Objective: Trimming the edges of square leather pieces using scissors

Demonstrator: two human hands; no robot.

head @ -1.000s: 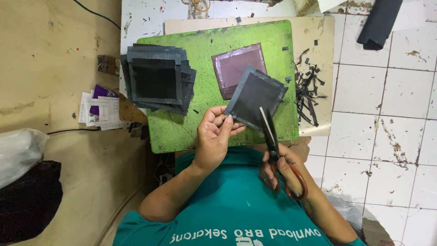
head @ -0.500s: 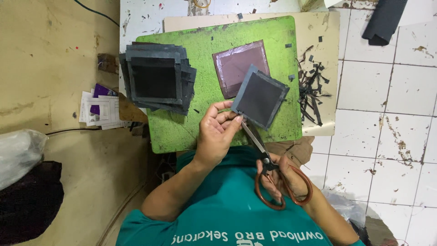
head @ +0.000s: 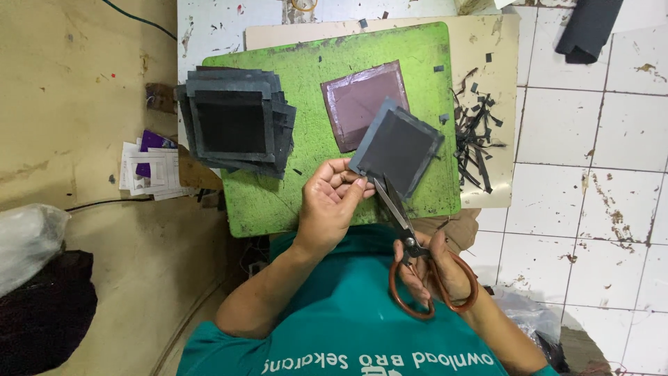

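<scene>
The left hand (head: 334,202) pinches a dark square sheet (head: 396,148) by its corner, raised above the green mat (head: 306,202), so the scissors (head: 410,244) gripped in the right hand (head: 435,268) can reach its edge.

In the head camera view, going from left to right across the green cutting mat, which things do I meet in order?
Stack of dark grey square pieces → left hand → dark grey square piece held in that hand → pile of thin black offcut strips just past the mat. The brown square overlaps, so I omit it.
</scene>
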